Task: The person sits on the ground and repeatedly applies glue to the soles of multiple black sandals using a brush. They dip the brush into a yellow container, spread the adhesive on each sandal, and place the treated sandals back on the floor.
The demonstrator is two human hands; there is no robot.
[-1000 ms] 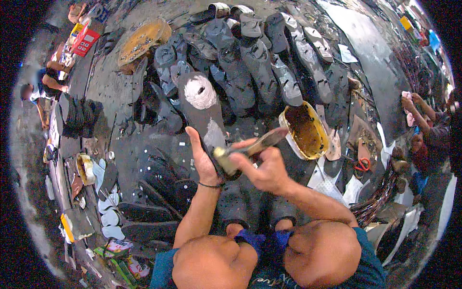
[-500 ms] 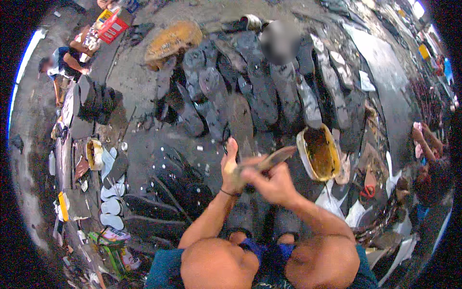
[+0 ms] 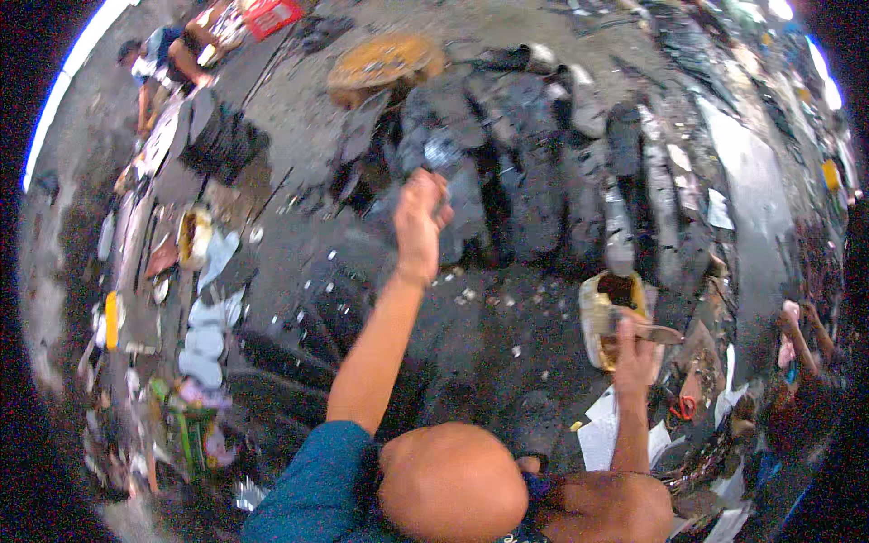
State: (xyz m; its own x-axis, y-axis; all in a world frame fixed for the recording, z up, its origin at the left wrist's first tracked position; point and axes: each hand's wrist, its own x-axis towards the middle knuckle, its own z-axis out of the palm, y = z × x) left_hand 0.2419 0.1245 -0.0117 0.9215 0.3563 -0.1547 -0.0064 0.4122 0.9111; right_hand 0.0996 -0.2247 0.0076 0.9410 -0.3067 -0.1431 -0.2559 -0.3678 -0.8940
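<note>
My left hand (image 3: 421, 213) is stretched forward over the near part of a spread of dark shoe soles (image 3: 534, 181). Its fingers look curled but are smeared by motion, so what they touch or hold cannot be told. My right hand (image 3: 634, 353) is closed round a flat, brownish tool with a rounded end (image 3: 665, 335), whose exact kind does not show. That hand is over a yellowed, open tub (image 3: 592, 317) with dark brown contents, hiding part of its right side.
An orange-brown round block (image 3: 385, 65) lies at the far edge. Blue-grey sole pieces (image 3: 204, 344) lie left, red-handled scissors (image 3: 683, 409) and white paper (image 3: 597, 439) right. Black soles are stacked (image 3: 213, 136) far left, near another person (image 3: 172, 68); someone else's arms (image 3: 801, 339) show far right.
My hands have parted. The left has gone forward to the soles, and a dark looped piece seen at it before no longer shows. The right has moved rightward to the tub with the flat tool.
</note>
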